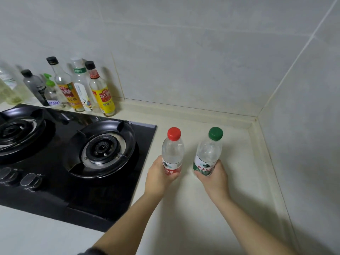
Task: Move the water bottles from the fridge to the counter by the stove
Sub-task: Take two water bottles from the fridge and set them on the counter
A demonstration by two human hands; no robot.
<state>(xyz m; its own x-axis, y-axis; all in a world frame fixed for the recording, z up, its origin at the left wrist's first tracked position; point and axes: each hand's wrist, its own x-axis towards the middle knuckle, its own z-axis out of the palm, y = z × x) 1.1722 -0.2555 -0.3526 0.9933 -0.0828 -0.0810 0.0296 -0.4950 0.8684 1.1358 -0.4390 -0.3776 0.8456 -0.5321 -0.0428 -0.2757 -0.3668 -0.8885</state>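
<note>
Step in hand: set both bottles down on the desk [230,199], on the 3 o'clock side of the stove [103,148].

The left hand [158,173] is wrapped around the label band of the red-capped bottle [173,151]. The right hand [213,174] is wrapped around the label band of the green-capped bottle [208,151], just at 3 o'clock of the first. Both bottles stand near upright.

The bases are hidden behind the hands; contact with the desk is probable but cannot be confirmed.

Lower each bottle until its base sits flat. Then loosen the fingers and draw the hands back toward 6 o'clock without brushing the bottles. Keep the red-capped bottle apart from the stove edge at its 9 o'clock. The condiment bottles [81,89] at 10 o'clock are well apart.
</note>
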